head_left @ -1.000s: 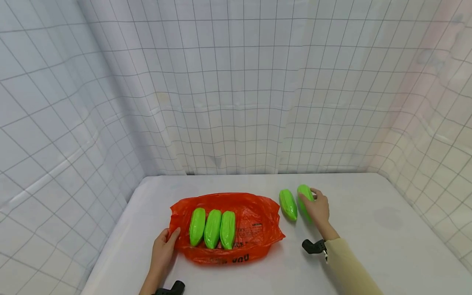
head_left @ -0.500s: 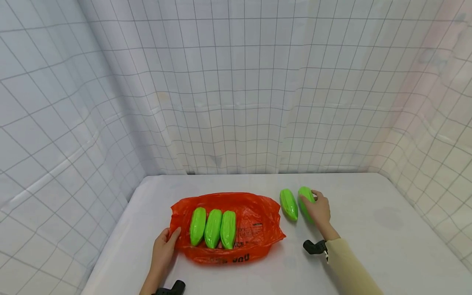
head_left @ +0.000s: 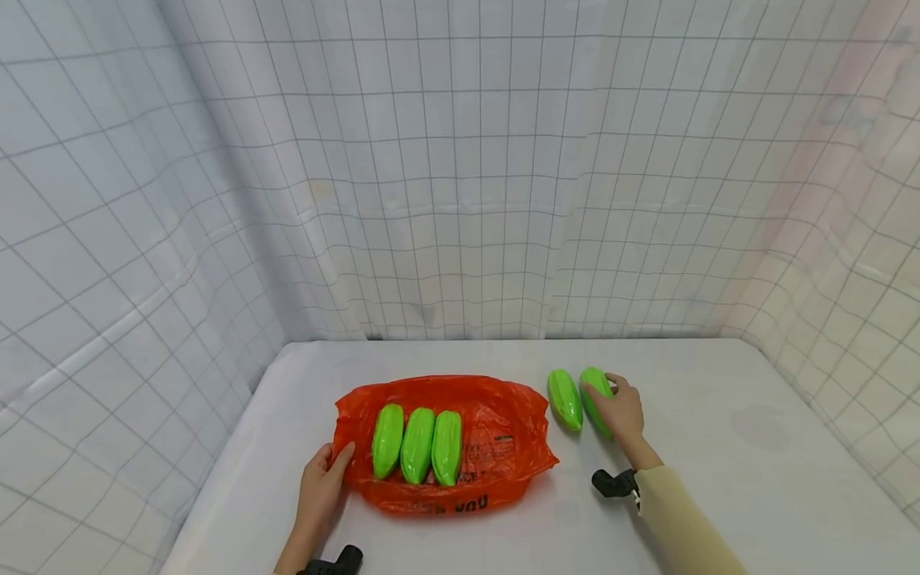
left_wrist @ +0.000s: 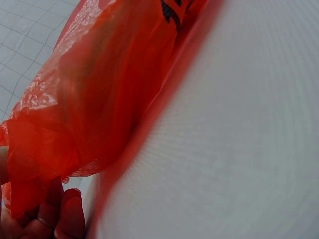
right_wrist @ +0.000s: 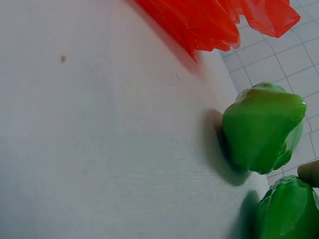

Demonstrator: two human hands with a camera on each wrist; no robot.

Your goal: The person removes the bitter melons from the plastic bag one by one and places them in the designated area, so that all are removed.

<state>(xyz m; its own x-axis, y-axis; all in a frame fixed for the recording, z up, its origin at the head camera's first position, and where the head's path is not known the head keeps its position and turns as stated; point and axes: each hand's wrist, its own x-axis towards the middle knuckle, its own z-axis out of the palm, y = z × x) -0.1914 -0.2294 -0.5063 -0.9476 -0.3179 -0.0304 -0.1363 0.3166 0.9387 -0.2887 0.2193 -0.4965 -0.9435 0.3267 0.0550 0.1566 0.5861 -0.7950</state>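
Observation:
An orange-red plastic bag [head_left: 496,403] lies spread on the table with three glossy green elongated fruits [head_left: 418,446] side by side on its left half. My left hand [head_left: 319,481] pinches the bag's left edge; in the left wrist view, curled fingertips [left_wrist: 71,211] show below the crumpled film. At the bag's right, one more green fruit [head_left: 565,399] lies on the table. Just right of it, my right hand [head_left: 622,410] grips another green fruit [head_left: 593,383], thumb on its left side and fingers over its right. Part of that fruit is hidden by the hand.
A white table [head_left: 719,447] carries everything. Pale gridded curtains [head_left: 460,200] hang behind and at both sides. Each wrist wears a black camera mount, the right one [head_left: 614,482] below the gripped fruit. Dark lettering marks the bag's near side.
The right hand's fruit has shifted slightly nearer to me, its far end coming level with the fruit beside it. The left hand, the bag and the fruits on it stay put.

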